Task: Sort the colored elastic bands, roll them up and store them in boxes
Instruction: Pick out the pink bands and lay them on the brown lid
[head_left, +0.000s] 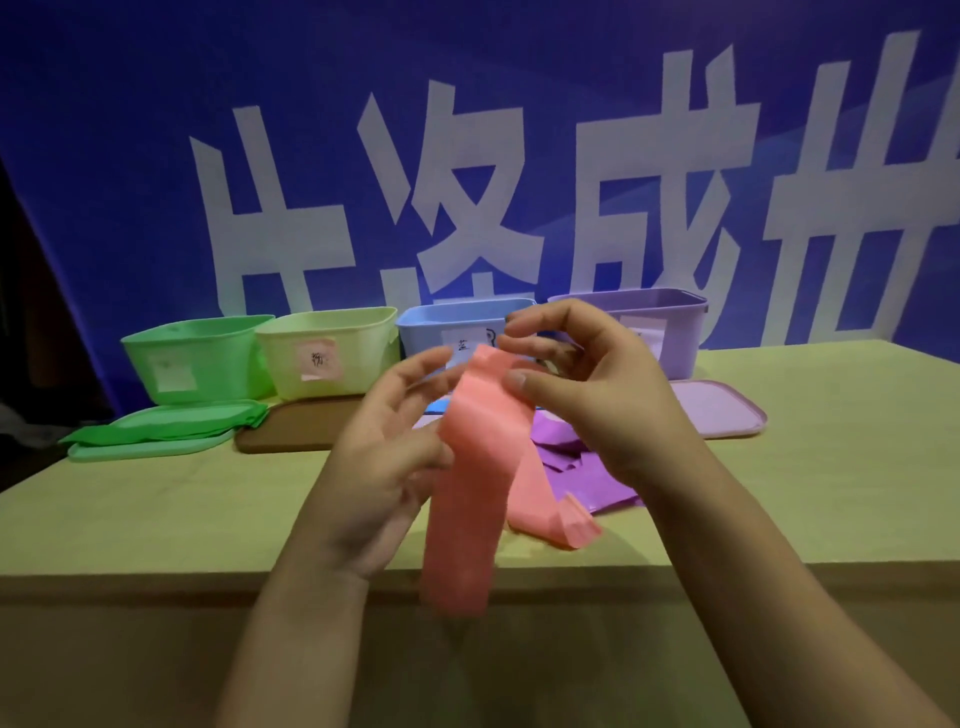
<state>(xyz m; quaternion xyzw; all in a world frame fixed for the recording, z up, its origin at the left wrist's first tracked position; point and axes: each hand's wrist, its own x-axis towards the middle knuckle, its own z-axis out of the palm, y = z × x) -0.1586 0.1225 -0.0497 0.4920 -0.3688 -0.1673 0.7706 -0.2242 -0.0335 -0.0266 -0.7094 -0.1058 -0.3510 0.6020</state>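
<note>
The pink band (470, 467) hung in the air above the front of the bench (156, 519), held between both hands. The right hand (587, 395) pinched the band's upper end, its thumb pressed on the near face and its fingers curled over the top edge. The left hand (384, 462) lay against the band's left side with the fingers spread and loosely bent; whether it gripped the band or only touched it could not be told. From the top the band dropped in a long strip past the bench's front edge, and a second length trailed down to the right and lay folded on the bench. Behind that, under the right wrist, a purple band (571, 462) lay crumpled on the bench. Four boxes stood in a row at the back: a green box (197, 358), a pale yellow box (332, 353), a blue box (447, 322) and a purple box (675, 332), each bearing a paper label. A green lid (150, 449) lay before the green box with a green band (171, 423) folded on it, a brown lid (291, 431) before the yellow box, and a purple lid (722, 410) before the purple one. A blue banner (467, 130) with large white characters filled the background.
</note>
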